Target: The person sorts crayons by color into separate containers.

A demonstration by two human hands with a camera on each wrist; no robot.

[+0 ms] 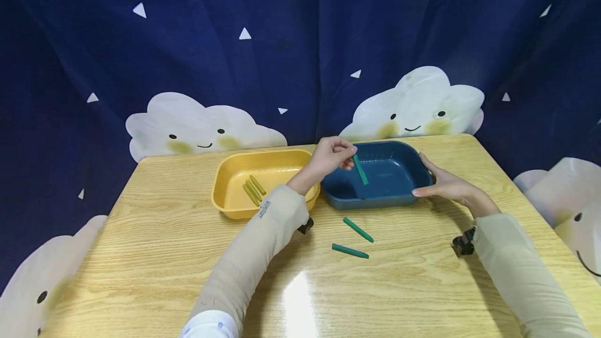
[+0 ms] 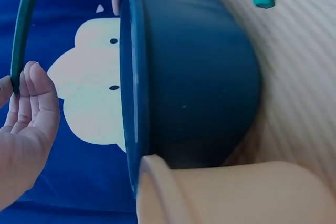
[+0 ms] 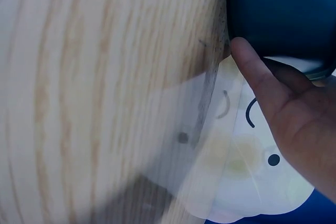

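A green crayon (image 1: 360, 170) is pinched at one end by my left hand (image 1: 332, 156), above the left part of the blue bin (image 1: 371, 204). In the left wrist view that crayon (image 2: 23, 35) points up from the thumb and fingertips, higher than the bin's rim. My right hand (image 1: 445, 184) grips the bin's right end, thumb at the front side and fingers round toward the back. On the table in front of the bin lie two more green crayons, one nearer the bin (image 1: 358, 229) and the other crayon (image 1: 350, 251) closer to me.
A yellow bin (image 1: 220, 192) stands left of the blue one, partly behind the left forearm, with several yellow-green crayons (image 1: 254, 189) inside. Both stand on a wooden table (image 1: 164, 254) near its back edge. Behind hangs a dark blue curtain (image 1: 281, 56) with clouds.
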